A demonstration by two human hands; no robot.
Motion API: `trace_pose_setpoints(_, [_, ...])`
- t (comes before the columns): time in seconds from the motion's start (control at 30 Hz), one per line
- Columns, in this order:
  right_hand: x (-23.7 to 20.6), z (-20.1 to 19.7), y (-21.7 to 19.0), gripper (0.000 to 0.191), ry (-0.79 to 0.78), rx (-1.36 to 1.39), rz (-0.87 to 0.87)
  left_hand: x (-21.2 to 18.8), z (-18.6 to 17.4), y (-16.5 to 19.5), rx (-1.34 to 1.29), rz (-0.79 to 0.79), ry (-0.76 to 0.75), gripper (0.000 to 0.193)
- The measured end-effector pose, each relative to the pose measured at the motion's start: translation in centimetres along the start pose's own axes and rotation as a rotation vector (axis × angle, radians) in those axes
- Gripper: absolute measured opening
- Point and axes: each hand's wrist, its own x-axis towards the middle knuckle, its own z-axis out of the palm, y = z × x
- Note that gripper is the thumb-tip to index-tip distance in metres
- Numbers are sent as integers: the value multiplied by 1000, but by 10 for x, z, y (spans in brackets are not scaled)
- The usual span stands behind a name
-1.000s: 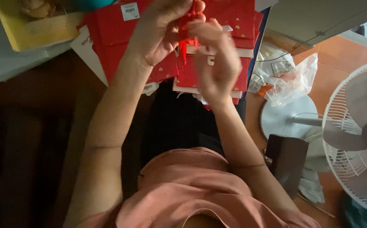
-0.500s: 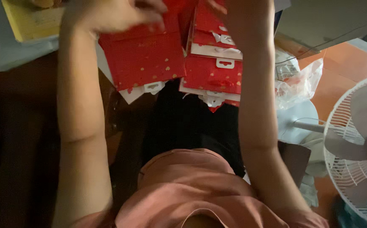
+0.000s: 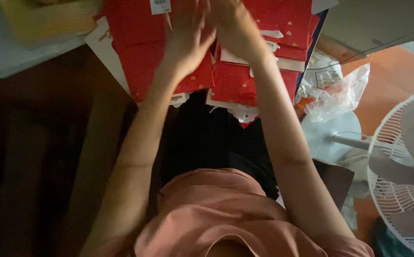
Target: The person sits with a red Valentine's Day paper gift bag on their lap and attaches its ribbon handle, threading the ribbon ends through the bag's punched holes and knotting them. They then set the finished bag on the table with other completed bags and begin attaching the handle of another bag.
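Two hands work over a spread of red packets (image 3: 164, 62) lying on the surface. Left hand (image 3: 188, 35) lies flat on the packets with fingers spread, its grip open. Right hand (image 3: 233, 21) sits just beside it, partly cut off by the frame's top edge; I cannot tell whether its grip is open or closed. Several packets overhang the near edge of the surface above the lap. Right of the packets lie crumpled plastic bags (image 3: 335, 93), and further right a white fan (image 3: 402, 171) stands on the floor.
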Motion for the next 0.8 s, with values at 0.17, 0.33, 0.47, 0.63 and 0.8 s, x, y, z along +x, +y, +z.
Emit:
trace_pose_setpoints(0.17, [-40,13,-3,53,-170,-198,92,-22,15,-9,238,-30,-75,63])
trace_pose_setpoints(0.33, [-67,-5,6,70,-93,-371,230,-23,13,-25,284,-83,-69,58])
trace_pose_setpoints(0.47, [-87,-5,22,76,-68,-407,328,-21,19,-19,118,-44,-31,70])
trace_pose_setpoints(0.63, [-123,8,15,74,-15,-569,216,-25,41,16,3,53,-31,69])
trace_pose_setpoints(0.8, [-171,9,-18,70,91,-398,172,-45,51,48,-79,278,86,45])
